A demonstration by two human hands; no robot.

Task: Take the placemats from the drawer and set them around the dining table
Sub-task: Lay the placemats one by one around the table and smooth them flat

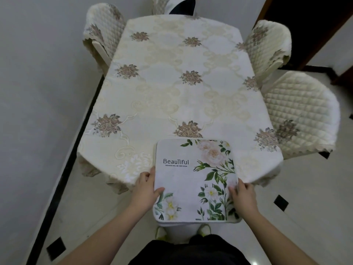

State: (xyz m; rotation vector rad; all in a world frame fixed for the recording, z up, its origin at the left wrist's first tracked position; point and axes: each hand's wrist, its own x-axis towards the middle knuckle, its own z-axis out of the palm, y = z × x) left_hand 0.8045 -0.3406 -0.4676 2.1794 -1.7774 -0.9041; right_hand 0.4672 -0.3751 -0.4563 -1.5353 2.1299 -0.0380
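Observation:
I hold a stack of square white placemats [193,175] printed with green leaves, pale flowers and the word "Beautiful". Its far half lies over the near edge of the dining table [172,96], and its near half hangs out past the edge above the floor. My left hand [148,190] grips the stack's left edge, thumb on top. On the right edge sits my right hand [241,196], gripping the same way. A cream tablecloth with brown flower motifs covers the table. The drawer is out of view.
Quilted cream chairs stand at the far left [103,33], far end [162,4], far right [267,43] and near right [299,115]. A white wall [38,73] runs close along the left. The tiled floor has black inlays, and a dark doorway [305,22] opens at the upper right.

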